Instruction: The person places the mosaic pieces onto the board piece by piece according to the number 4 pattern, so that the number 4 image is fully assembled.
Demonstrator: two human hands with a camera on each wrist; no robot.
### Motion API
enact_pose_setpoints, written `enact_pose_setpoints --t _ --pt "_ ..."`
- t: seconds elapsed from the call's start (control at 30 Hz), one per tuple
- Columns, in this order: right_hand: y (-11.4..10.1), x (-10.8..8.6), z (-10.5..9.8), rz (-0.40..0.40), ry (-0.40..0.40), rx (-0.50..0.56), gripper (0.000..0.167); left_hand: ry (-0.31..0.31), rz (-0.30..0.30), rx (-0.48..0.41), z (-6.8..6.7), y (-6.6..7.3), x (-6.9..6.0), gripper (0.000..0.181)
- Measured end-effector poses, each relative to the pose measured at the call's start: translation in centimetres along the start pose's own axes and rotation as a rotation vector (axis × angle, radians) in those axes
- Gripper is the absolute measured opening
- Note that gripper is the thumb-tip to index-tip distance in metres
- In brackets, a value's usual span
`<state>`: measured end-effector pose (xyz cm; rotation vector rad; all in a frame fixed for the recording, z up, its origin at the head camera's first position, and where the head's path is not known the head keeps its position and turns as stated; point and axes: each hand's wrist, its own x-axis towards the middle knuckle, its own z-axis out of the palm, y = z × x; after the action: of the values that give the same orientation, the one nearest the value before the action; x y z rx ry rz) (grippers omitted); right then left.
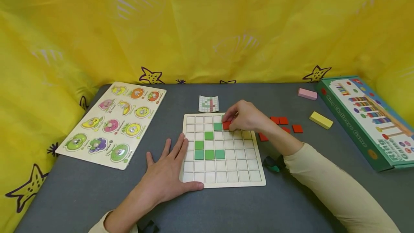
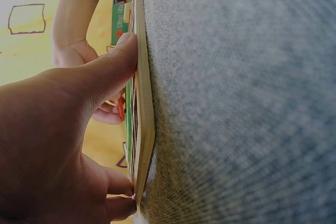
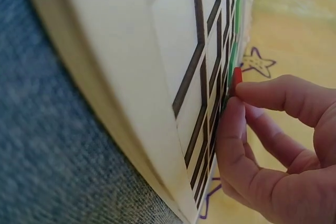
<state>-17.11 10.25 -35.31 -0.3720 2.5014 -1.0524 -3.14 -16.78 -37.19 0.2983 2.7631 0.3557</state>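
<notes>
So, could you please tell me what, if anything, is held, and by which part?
The right hand pinches a red tile by its edges; the left hand grips nothing, touching the grid board at its left and near edges.

The left hand braced the pale board, thumb laid over one edge, two fingertips by another, on the grey counter. Past the thumb, the right hand pinched what looked like a red tile; a green box and yellow cloth showed behind.
</notes>
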Motion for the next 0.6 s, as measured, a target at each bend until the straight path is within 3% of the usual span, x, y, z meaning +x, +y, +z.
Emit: enact_pose_setpoints --t 0.6 --pt "-0.23 0.18 0.54 -0.071 0.016 -0.127 0.028 -0.002 0.002 -0.009 0.00 0.02 -0.04 0.134"
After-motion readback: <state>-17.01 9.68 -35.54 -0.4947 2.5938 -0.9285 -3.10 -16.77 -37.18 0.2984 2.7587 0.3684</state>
